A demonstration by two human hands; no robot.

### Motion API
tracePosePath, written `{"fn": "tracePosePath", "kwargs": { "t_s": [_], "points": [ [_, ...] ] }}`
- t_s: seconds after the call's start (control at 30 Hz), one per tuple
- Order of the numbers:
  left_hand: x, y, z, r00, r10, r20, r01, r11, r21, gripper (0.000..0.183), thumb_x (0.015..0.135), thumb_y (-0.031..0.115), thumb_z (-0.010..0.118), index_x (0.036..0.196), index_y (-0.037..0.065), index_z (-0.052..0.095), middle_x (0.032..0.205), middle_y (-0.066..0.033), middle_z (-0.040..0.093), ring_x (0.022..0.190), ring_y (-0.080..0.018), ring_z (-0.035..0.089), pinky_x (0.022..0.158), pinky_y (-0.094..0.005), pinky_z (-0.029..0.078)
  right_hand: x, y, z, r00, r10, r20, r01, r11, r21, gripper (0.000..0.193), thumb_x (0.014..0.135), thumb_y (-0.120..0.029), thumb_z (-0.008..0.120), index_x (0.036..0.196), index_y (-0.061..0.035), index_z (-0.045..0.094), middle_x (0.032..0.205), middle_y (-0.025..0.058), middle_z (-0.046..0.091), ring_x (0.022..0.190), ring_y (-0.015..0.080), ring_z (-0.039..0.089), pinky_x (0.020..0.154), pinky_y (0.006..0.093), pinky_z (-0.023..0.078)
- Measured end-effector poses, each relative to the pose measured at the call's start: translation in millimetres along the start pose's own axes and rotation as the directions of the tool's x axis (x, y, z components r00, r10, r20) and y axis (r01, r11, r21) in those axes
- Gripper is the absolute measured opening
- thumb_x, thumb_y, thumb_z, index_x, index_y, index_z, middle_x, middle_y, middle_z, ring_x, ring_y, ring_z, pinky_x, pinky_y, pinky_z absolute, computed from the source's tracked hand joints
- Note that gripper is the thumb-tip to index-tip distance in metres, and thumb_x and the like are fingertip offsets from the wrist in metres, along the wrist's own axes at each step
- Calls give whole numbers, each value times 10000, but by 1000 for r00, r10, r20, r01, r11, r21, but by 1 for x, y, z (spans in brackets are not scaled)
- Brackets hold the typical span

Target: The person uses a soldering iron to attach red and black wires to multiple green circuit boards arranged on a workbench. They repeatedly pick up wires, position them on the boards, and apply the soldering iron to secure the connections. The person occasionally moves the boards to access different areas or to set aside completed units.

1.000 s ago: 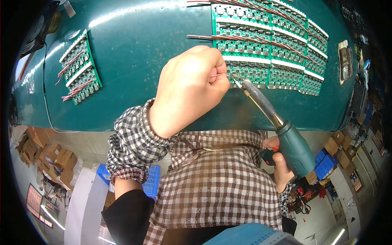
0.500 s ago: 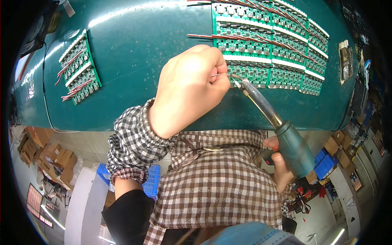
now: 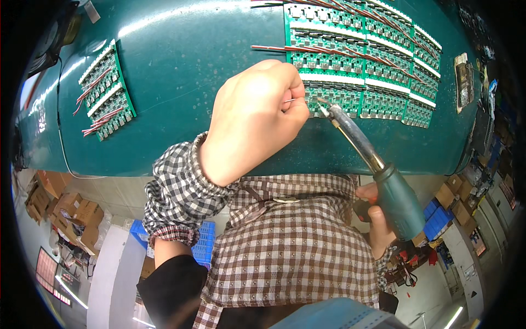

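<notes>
My left hand (image 3: 253, 118) is closed in a pinch over the near left corner of a block of green circuit boards (image 3: 383, 104). A thin wire end (image 3: 291, 100) shows between its thumb and forefinger; the rest of it is hidden. From the lower right, my right hand (image 3: 378, 227) grips a soldering iron (image 3: 400, 203) by its green handle, its fingers partly behind it. The iron's tip is over the nearest row of boards, just right of my left fingertips. Red, white and dark wires (image 3: 323, 50) lie across the farther rows.
A smaller piece of circuit boards with short wires (image 3: 108, 90) lies on the left of the green table (image 3: 181, 60). Right of the large block sits a worn, stained block (image 3: 463, 82). Beyond the table are cardboard boxes (image 3: 79, 214) and blue crates (image 3: 435, 219).
The soldering iron has shifted slightly to the right, away from my left fingertips, its handle moving a little right too. My left hand has stayed in place.
</notes>
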State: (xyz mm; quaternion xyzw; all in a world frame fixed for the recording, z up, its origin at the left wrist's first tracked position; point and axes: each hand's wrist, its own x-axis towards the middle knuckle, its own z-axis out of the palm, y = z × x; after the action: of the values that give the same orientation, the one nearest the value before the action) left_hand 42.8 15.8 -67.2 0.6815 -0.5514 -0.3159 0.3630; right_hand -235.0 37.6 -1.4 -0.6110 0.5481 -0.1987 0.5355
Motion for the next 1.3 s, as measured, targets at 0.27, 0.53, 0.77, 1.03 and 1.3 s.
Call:
{"fn": "tracePosePath", "kwargs": {
  "t_s": [0.27, 0.53, 0.77, 1.03, 1.3],
  "points": [
    [-1, 0, 0, 1000, 11, 9, -11, 999, 33, 76, 700, -18, 625, 727, 33, 575, 659, -30, 511, 575, -124, 483, 539, -256, 417, -4, 4, 2, 999, 16, -50, -12, 995, 94, 650, 754, -272, 815, 1204, 66, 491, 964, 153, 673, 907, 232, 667, 829, 353, 537],
    [-7, 3, -3, 1000, -25, -6, 26, 998, 55, 76, 720, -8, 648, 751, 34, 594, 691, -36, 540, 582, -125, 500, 534, -257, 428, 6, -16, 20, 983, 87, -160, -69, 991, 115, 657, 785, -455, 729, 1121, 89, 576, 887, 185, 663, 792, 270, 662, 719, 358, 566],
    [-11, 3, 10, 995, 29, -98, -27, 999, 28, 112, 696, -28, 659, 749, 40, 588, 690, -31, 543, 583, -127, 509, 518, -253, 431, 1, -3, 14, 990, 67, -121, -48, 986, 158, 624, 807, -438, 716, 1095, 98, 579, 886, 180, 662, 756, 239, 653, 602, 305, 520],
    [-13, 3, 7, 994, 3, -112, 4, 998, 59, 117, 684, -28, 655, 736, 44, 579, 685, -30, 545, 579, -130, 508, 509, -254, 428, 3, 5, 4, 999, 51, -6, -49, 986, 162, 629, 779, -318, 779, 1171, 71, 478, 928, 164, 664, 850, 238, 657, 753, 354, 540],
    [-12, 2, 9, 994, 0, -113, 8, 998, 66, 117, 681, -23, 660, 735, 43, 580, 684, -31, 546, 580, -127, 513, 512, -255, 434, 0, 10, 3, 1000, 16, 7, -17, 989, 144, 709, 763, -242, 810, 1264, 61, 409, 975, 166, 671, 910, 239, 668, 828, 371, 549]
  ]
}}
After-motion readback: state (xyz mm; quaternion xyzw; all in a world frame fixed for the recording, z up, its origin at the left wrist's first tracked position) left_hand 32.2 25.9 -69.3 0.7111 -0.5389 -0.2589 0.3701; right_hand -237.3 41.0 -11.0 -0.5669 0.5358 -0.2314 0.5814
